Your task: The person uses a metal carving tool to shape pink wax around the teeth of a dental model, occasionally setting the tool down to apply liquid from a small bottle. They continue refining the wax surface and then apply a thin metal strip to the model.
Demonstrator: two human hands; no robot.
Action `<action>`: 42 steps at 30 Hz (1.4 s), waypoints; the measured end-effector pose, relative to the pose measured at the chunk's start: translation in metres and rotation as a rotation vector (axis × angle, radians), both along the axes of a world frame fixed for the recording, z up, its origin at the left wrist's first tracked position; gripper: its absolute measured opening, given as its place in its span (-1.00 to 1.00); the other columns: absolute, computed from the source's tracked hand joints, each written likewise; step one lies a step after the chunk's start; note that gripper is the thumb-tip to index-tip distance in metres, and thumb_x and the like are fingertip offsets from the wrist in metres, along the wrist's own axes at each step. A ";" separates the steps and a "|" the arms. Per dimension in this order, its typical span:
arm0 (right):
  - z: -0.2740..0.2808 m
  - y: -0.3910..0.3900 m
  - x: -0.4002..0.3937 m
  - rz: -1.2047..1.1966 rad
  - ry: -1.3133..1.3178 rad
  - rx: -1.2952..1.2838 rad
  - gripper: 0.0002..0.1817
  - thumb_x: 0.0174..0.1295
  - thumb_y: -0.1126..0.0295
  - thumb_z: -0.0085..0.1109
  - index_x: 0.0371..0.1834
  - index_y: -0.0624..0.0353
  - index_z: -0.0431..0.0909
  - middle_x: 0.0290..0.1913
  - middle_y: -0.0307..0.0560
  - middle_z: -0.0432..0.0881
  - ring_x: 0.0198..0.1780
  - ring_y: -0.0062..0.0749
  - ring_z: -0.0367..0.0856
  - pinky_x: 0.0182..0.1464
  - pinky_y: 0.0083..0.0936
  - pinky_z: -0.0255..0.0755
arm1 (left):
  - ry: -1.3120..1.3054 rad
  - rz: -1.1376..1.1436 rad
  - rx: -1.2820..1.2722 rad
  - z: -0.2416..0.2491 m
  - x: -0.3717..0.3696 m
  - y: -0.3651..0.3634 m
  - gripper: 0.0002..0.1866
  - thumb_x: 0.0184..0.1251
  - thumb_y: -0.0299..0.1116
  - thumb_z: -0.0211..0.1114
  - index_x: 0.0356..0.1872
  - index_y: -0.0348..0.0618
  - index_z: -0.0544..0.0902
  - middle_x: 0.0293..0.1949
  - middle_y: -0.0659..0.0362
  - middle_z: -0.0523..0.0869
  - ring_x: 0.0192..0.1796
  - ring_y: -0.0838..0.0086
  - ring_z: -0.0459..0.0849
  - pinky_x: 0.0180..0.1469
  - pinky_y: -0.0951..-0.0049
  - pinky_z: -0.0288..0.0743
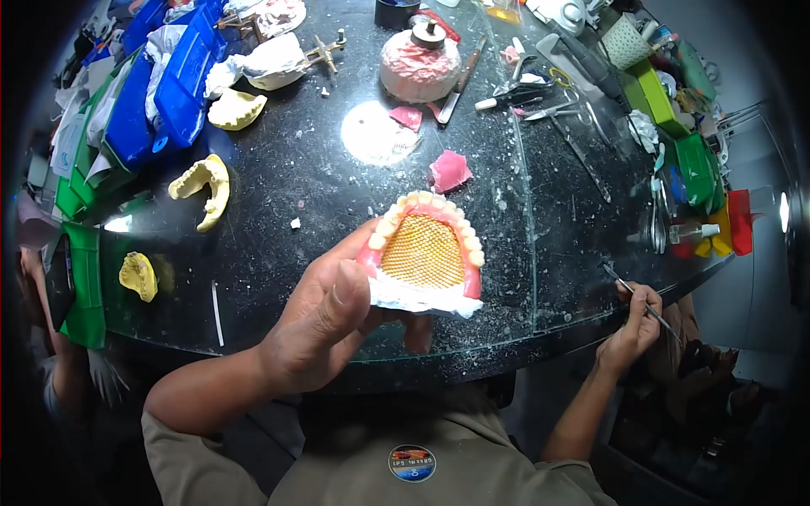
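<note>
My left hand point(325, 308) grips a denture model point(426, 253) from its left side, holding it over the near part of the bench. The model has a row of cream teeth set in pink wax, a gold mesh across the palate and a white plaster base. At the right, near the bench's front edge, my right hand point(634, 325) is closed around a thin metal dental instrument point(623, 281), its tip pointing up and left. Beyond the model lies a piece of pink wax point(450, 171), with a smaller pink scrap point(407, 117) farther back.
Yellow dental casts point(202, 187) lie at the left, near blue bins point(181, 84). A plaster-splashed spirit burner point(420, 66) stands at the back. Scissors point(553, 111) and other metal tools lie right of it. Green, yellow and red bins point(739, 221) line the right edge.
</note>
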State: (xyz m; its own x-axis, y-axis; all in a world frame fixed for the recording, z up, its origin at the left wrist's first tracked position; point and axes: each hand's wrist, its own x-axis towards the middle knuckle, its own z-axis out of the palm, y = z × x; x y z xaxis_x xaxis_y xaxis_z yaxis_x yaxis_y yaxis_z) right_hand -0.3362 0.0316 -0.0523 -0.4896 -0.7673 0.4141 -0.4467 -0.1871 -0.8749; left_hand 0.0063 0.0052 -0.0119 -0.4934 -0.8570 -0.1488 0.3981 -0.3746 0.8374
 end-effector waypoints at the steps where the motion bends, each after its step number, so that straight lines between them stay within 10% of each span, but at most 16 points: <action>1: 0.001 0.001 0.001 0.005 -0.008 0.011 -0.87 0.28 0.47 -0.03 -0.33 0.32 0.46 -0.36 -0.05 0.57 -0.30 -0.49 0.53 -0.12 -0.60 0.38 | 0.009 0.007 0.002 -0.001 -0.001 0.000 0.07 0.03 0.46 -0.07 0.33 -0.28 -0.01 0.12 -0.21 0.42 0.06 0.28 0.53 -0.33 0.50 0.52; 13: 0.089 -0.067 0.115 0.816 -0.071 -0.220 -0.68 0.30 0.19 0.01 -0.28 0.29 0.37 -0.39 0.06 0.56 -0.37 -0.31 0.59 -0.30 -0.44 0.53 | -0.004 0.014 -0.056 -0.002 -0.002 -0.002 0.07 0.05 0.44 -0.06 0.33 -0.33 -0.03 0.11 -0.19 0.43 0.06 0.27 0.54 -0.35 0.49 0.52; 16: 0.103 -0.083 0.143 0.999 -0.005 -0.221 -0.67 0.39 0.18 -0.23 -0.28 0.27 0.33 -0.40 0.03 0.46 -0.38 -0.35 0.51 -0.24 -0.27 0.54 | -0.031 0.018 -0.060 -0.001 -0.001 -0.004 0.09 0.03 0.46 -0.06 0.33 -0.33 -0.03 0.09 -0.16 0.44 0.04 0.29 0.54 -0.36 0.49 0.52; 27: 0.074 -0.082 0.154 0.837 -0.060 -0.123 -0.64 0.36 0.10 -0.17 -0.34 0.21 0.32 -0.54 -0.08 0.41 -0.50 -0.41 0.50 -0.39 -0.44 0.53 | -0.060 0.063 0.139 0.007 -0.007 -0.006 0.26 -0.28 0.57 0.08 0.29 -0.35 0.07 0.07 -0.04 0.46 0.04 0.36 0.55 -0.13 0.46 0.58; 42: 0.073 -0.078 0.158 0.825 0.040 -0.094 -0.63 0.35 0.07 -0.16 -0.35 0.18 0.33 -0.57 -0.12 0.43 -0.49 -0.39 0.56 -0.47 -0.58 0.42 | -0.097 0.075 0.107 0.009 -0.006 -0.004 0.24 -0.22 0.56 0.06 0.32 -0.31 0.03 0.07 0.05 0.47 -0.04 0.45 0.58 -0.28 0.56 0.55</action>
State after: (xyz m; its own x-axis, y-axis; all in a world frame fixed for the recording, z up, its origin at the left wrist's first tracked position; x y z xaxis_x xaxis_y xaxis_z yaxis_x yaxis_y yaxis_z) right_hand -0.1786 -0.0469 0.0207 0.2312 -0.8348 0.4997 -0.1644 -0.5398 -0.8256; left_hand 0.0008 0.0014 -0.0033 -0.4074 -0.8677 -0.2847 0.3476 -0.4356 0.8303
